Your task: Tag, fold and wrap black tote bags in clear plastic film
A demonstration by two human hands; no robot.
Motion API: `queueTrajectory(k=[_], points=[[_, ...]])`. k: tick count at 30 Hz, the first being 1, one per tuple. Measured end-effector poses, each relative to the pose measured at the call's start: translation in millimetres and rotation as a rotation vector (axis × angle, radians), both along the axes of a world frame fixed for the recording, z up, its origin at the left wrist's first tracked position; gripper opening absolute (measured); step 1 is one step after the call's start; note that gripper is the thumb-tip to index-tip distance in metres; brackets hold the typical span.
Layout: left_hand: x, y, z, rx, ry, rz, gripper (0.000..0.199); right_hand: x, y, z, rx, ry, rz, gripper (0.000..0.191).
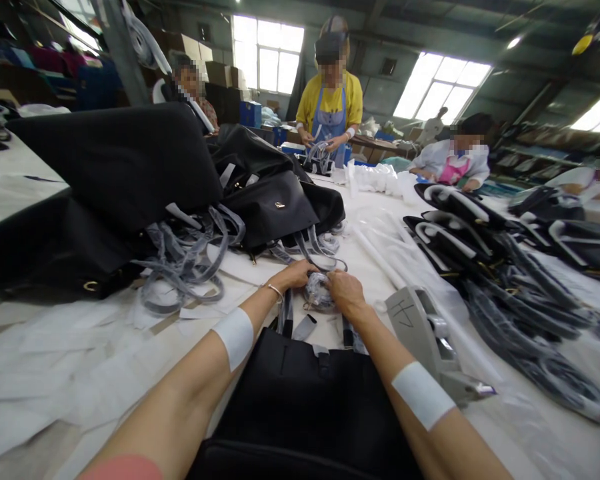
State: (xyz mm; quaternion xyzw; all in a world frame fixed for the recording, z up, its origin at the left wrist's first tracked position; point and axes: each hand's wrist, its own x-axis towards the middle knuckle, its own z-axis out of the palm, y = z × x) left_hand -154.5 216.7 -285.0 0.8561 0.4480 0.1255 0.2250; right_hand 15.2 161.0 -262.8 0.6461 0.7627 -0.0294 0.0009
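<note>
The bag (310, 407) lies on the table (380, 267) right before the person, between the forearms, its top edge pointing away and running left to right. Its near end passes out of view, so I cannot tell which way its long axis runs. It is plain black and smooth, with a short tab (323, 361) at the middle of the top edge and a thin slit-like line to the left of it. Film-wrapped handles (286, 313) stretch away from that edge towards the bundle (320, 293) — a roundish, crinkled coil in clear, shiny wrap, with no plain long axis. The right hand (347, 292) has its bent fingers grasping the bundle's right side. The left hand (299, 273) curls its fingers at the upper left of it; whether they pinch anything, I cannot tell. A grey tool (414, 323) stands just beside the right forearm; a pile of black bags (275, 210) lies beyond the left.
</note>
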Motion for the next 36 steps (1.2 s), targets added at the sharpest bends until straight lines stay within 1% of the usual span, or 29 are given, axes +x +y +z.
queueTrajectory(k=[2,3,6,10,13,15,17,19,22,24,26,28,30,32,34,36], points=[[2,6,10.4,-0.064,0.058,-0.055,0.031,-2,5,1.3,-0.034,-0.005,0.008,0.019],[4,8,14.9,-0.082,0.092,-0.062,0.026,-3,7,2.4,-0.044,-0.003,0.011,0.020],[20,2,20.7,-0.048,0.186,-0.009,0.022,-3,12,7.2,-0.057,0.026,0.012,0.023],[42,-26,11.8,0.134,0.256,0.144,0.024,10,17,14.1,-0.081,0.116,-0.013,0.022],[48,-40,3.2,0.229,0.273,0.172,0.028,25,17,12.9,-0.060,0.200,-0.095,0.020],[46,-44,-0.4,0.268,0.280,0.166,0.031,32,13,8.0,-0.042,0.262,-0.144,0.016],[43,-44,-2.3,0.289,0.288,0.163,0.032,38,10,2.3,-0.047,0.343,-0.155,0.015],[39,-43,-3.4,0.297,0.297,0.163,0.030,46,6,-2.0,-0.074,0.433,-0.155,0.018],[31,-44,-5.9,0.302,0.300,0.168,0.028,68,-2,-5.2,-0.155,0.516,-0.170,0.024],[25,-44,-8.5,0.302,0.297,0.170,0.025,85,-11,-7.0,-0.245,0.514,-0.161,0.017],[22,-45,-11.1,0.298,0.295,0.172,0.022,98,-22,-9.5,-0.338,0.491,-0.120,0.011],[20,-45,-12.5,0.296,0.295,0.181,0.022,103,-32,-12.3,-0.382,0.464,-0.061,0.022],[20,-46,-12.0,0.297,0.297,0.188,0.023,102,-40,-14.4,-0.376,0.431,-0.006,0.036],[22,-48,-9.9,0.299,0.301,0.189,0.025,97,-47,-15.1,-0.348,0.387,0.029,0.045],[23,-50,-7.3,0.299,0.303,0.186,0.027,93,-53,-13.7,-0.318,0.340,0.044,0.045],[25,-51,-5.5,0.296,0.303,0.188,0.029,91,-58,-9.9,-0.295,0.298,0.057,0.038]])
